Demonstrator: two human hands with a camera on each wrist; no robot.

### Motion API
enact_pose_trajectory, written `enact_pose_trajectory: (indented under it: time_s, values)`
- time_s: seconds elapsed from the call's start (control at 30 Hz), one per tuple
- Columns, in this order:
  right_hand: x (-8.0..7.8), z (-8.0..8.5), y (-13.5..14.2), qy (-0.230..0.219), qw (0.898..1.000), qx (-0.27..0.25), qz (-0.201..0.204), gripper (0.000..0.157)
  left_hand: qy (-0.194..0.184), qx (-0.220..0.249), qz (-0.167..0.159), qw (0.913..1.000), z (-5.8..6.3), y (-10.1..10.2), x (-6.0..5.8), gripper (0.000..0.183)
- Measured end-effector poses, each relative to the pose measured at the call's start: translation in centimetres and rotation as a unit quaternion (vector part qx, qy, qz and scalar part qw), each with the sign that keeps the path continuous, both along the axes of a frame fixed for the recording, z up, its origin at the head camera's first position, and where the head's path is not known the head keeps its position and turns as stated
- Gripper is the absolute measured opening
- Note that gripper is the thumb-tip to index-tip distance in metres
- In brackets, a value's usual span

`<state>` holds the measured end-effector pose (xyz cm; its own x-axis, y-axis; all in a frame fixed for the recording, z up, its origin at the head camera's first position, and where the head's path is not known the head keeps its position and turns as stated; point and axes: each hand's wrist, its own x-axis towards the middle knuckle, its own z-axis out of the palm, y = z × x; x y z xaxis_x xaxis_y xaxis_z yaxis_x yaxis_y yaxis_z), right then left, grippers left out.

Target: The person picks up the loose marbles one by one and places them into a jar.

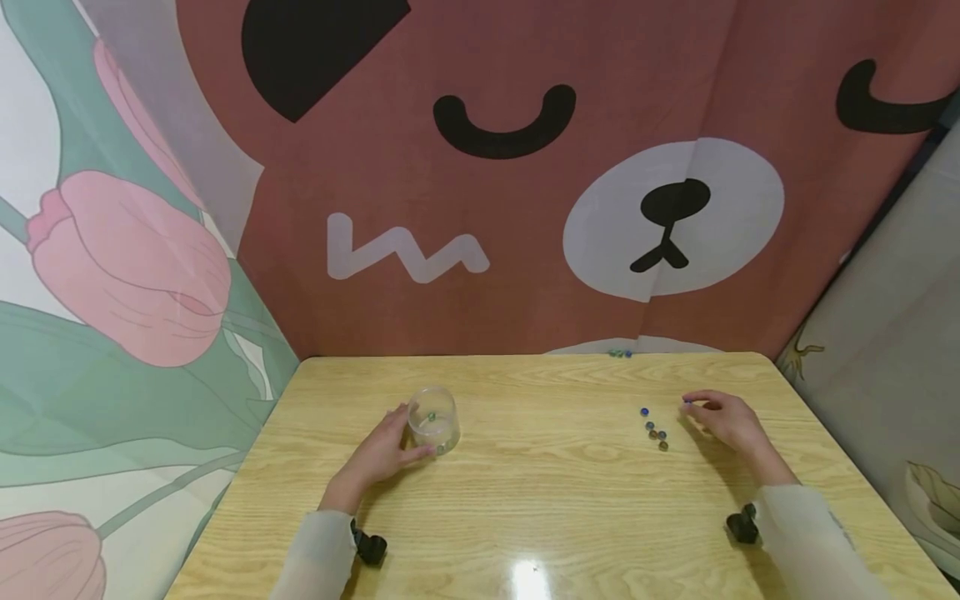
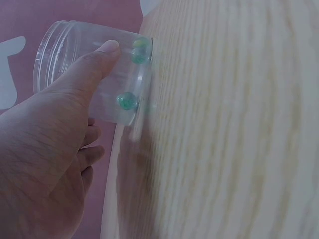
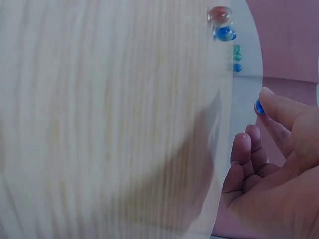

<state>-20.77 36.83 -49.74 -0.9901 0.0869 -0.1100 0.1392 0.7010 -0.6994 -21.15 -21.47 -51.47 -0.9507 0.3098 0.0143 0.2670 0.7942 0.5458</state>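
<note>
My left hand (image 1: 381, 450) is around a transparent plastic jar (image 1: 446, 410) that stands upright on the left of the table, its thumb along the near side. Green marbles (image 2: 127, 100) lie inside at the jar's bottom. Over the right part of the table, my right hand (image 1: 729, 423) pinches a blue marble (image 3: 259, 106) between thumb and forefinger, above the tabletop. The other fingers of that hand are curled loosely. Just left of it, several loose marbles, blue and brown (image 1: 663, 446), lie in a short line, with a blue one (image 1: 644, 412) farthest back.
A few more marbles, green and blue (image 1: 619, 354), sit at the table's back edge. The wood-grain table (image 1: 525, 483) meets a hanging cloth (image 1: 525, 308) printed with a bear's face. Printed cloths also hang at the left and right sides.
</note>
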Motion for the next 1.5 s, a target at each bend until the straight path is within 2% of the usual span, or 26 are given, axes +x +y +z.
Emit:
enact_pose_trajectory:
  time_s: [0.33,0.47,0.67,1.03,1.5]
  values:
    - [0.2,0.4,-1.3,0.008,1.0,-0.006,-0.007,0.052,0.002,0.008,-0.003,1.0,-0.1,0.0,-0.1,0.097]
    - [0.1,0.7,-1.7,0.007,1.0,-0.002,-0.004,0.056,0.004,0.006,-0.001,1.0,-0.3,-0.1,-0.1,0.098]
    - [0.2,1.4,-2.6,0.027,1.0,0.012,0.01,0.061,0.007,0.008,0.0,0.9999,-0.3,-0.1,-0.1,0.099]
    - [0.3,2.8,-5.1,0.046,0.998,-0.027,0.023,0.061,0.01,0.012,-0.005,0.9999,-0.3,0.0,-0.1,0.098]
    - [0.1,3.7,-7.7,0.05,0.996,-0.058,0.04,0.056,0.009,0.01,0.003,0.9999,-0.2,0.1,0.0,0.098]
